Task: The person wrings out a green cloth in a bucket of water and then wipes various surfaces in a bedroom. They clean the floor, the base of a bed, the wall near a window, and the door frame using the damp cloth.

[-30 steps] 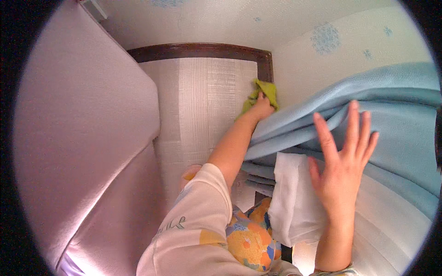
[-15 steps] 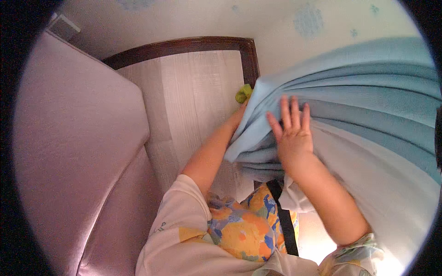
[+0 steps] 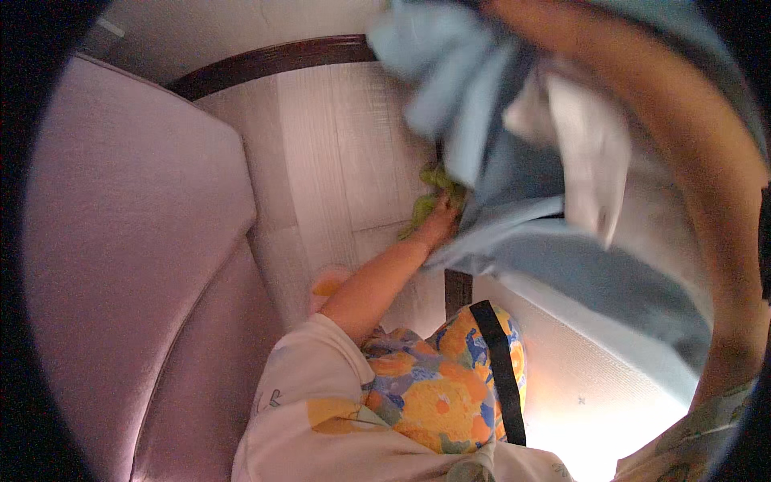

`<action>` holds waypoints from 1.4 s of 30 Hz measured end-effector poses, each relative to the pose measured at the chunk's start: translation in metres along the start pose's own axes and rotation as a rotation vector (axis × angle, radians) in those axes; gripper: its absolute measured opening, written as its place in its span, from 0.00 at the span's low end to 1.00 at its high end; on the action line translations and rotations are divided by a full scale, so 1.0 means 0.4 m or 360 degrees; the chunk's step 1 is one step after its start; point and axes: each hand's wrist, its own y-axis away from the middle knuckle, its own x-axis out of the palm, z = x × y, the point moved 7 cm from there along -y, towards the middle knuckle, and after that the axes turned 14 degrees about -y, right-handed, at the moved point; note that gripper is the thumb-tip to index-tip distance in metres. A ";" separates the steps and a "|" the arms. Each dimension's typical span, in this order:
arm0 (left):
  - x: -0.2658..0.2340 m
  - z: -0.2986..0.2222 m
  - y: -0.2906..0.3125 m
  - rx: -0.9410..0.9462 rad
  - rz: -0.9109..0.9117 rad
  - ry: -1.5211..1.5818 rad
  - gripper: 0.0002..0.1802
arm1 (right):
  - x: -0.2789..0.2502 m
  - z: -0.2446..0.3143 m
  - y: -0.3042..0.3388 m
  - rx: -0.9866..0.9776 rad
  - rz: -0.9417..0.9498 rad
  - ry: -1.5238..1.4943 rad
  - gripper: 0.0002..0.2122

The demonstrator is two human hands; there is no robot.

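Beside the light-blue folded fabric curtain (image 3: 554, 251), a crumpled green cloth (image 3: 423, 210) is gripped by the left hand (image 3: 442, 218); both may be covered if folds slip. The right grip cannot be seen.

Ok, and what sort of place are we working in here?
Probably a room in a home, perhaps a bedroom or living room corner: a blue curtain, a large padded mauve piece of furniture, and pale wood-look flooring edged by a dark baseboard.

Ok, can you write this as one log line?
left hand: holding green cloth | right hand: not visible, forearm upper right | blue curtain: bunched, blurred
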 end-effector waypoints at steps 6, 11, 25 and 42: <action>0.175 -0.016 0.156 0.0154 0.0214 -0.0095 0.26 | -0.080 0.068 -0.025 0.0073 -0.0157 -0.0099 0.23; 0.153 0.020 0.152 0.0099 0.0220 -0.0111 0.25 | 0.032 0.377 0.321 -0.0814 -0.0961 -0.1073 0.08; -0.133 0.028 -0.016 -0.0233 -0.0123 -0.0305 0.24 | 0.339 0.348 0.485 -0.0629 0.0182 -0.0711 0.06; -0.002 -0.049 0.143 0.0196 -0.0460 0.0451 0.25 | 0.582 0.388 0.133 -0.0866 -0.0086 -0.2195 0.09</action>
